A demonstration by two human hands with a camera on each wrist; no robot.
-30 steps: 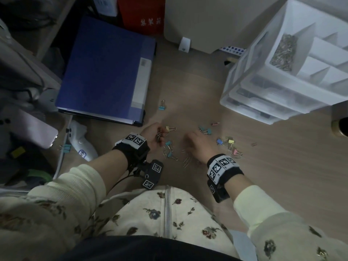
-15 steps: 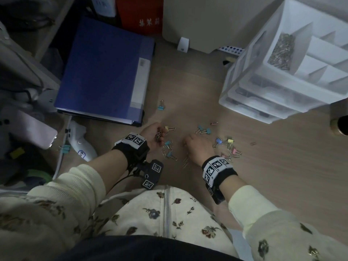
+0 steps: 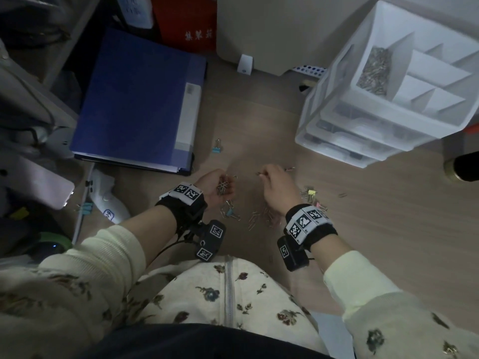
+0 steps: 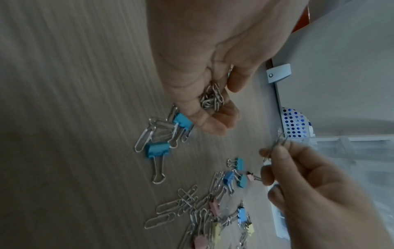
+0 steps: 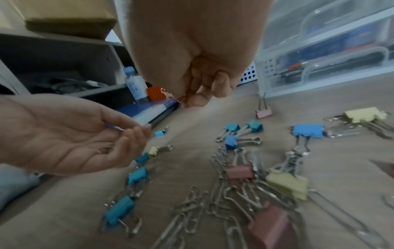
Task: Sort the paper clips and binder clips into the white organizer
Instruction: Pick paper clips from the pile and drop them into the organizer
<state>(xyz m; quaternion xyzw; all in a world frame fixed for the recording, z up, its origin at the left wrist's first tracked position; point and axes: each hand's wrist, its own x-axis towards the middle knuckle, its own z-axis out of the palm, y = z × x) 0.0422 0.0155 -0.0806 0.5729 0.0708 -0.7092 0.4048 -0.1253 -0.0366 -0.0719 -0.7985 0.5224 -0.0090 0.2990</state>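
Near the middle of the head view, the left hand (image 3: 216,183) is turned palm up and cupped, its fingers curled round a small heap of silver paper clips (image 4: 212,97) — the left wrist view shows the heap resting against the curled fingers. Just to its right in the same view, the right hand (image 3: 277,189) is raised above the floor with thumb and fingertips pressed together on a thin silver paper clip (image 4: 275,146), whose end sticks out past the fingers toward the left hand. The two hands are near each other but apart.

Below and between them on the wooden floor (image 3: 363,229) lies the unsorted scatter: loose paper clips (image 5: 213,207) mixed with binder clips (image 5: 307,131) in blue, teal, pink and yellow, some touching or overlapping. One blue binder clip (image 3: 216,149) lies alone, higher in the frame, beside the lower right corner of a blue folder (image 3: 140,99) that fills the upper left.

The white organizer (image 3: 388,120) stands at the upper right of the head view, well apart from the hands — a stack of clear drawers topped by an open divided tray. One tray compartment holds a heap of silver clips (image 3: 374,71); what the other compartments hold cannot be told.
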